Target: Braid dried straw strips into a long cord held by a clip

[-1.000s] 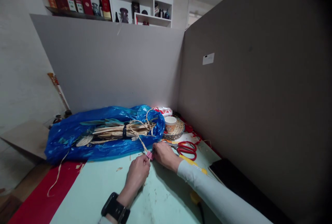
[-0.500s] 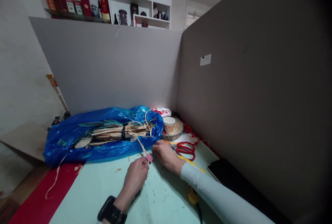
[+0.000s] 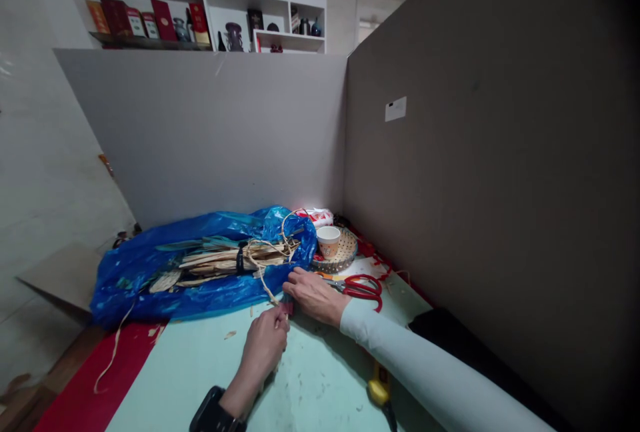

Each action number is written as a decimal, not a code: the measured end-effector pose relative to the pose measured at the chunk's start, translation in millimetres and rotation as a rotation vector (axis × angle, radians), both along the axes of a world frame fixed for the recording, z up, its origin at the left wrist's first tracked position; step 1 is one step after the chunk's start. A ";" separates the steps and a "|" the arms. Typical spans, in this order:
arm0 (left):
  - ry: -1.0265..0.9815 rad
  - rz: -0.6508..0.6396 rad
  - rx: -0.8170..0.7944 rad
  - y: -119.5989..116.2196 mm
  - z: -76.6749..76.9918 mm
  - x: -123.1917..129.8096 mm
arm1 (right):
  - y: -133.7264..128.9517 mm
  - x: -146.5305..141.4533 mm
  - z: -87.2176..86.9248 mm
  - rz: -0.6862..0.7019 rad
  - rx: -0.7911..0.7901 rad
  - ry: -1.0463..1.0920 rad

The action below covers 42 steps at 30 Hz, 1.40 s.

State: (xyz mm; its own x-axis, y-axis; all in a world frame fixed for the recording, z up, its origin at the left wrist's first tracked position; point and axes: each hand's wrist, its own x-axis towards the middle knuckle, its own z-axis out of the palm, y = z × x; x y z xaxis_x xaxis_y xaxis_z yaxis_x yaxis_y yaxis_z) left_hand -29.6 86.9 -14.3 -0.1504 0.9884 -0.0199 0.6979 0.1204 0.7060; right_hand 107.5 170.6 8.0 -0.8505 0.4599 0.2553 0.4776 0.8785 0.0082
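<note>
My left hand (image 3: 266,340), with a black watch on its wrist, pinches the end of a twisted straw cord (image 3: 269,291) beside a small pink clip (image 3: 287,308). The clip lies between my two hands. My right hand (image 3: 314,293) reaches over the cord from the right, fingers bent together close to the clip; what its fingertips hold is hidden. From the clip the cord runs up to a bundle of dry straw strips (image 3: 215,260) tied with a black band, on a blue plastic bag (image 3: 150,305).
Red-handled scissors (image 3: 367,287) lie just right of my right hand. Behind are a paper cup (image 3: 329,241) and a woven round tray (image 3: 345,255). A yellow tool (image 3: 379,389) lies under my right forearm. Grey panels (image 3: 225,132) stand behind and right.
My right hand has shifted slightly left and now reaches over the cord by the clip. The clip is more covered by the fingers. The view has shifted a little.
</note>
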 end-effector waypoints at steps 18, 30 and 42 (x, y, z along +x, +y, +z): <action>-0.243 0.071 -0.057 12.1 -7.3 -2.4 | 40.2 -13.6 4.3 -0.036 -0.157 -0.030; -0.276 0.008 -0.063 7.3 -6.9 -6.4 | 15.8 7.8 -5.5 -0.200 -0.112 -0.011; -0.312 -0.011 -0.009 4.8 -7.5 -6.7 | 6.1 7.5 -4.1 -0.096 -0.047 -0.019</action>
State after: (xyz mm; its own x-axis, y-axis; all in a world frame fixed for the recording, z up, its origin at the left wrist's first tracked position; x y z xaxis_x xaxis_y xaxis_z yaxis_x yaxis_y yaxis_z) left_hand -36.3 91.8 -21.8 -0.1247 0.9896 -0.0720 0.4486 0.1210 0.8855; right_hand 115.1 176.7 3.9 -0.8066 0.5504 0.2157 0.5596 0.8285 -0.0215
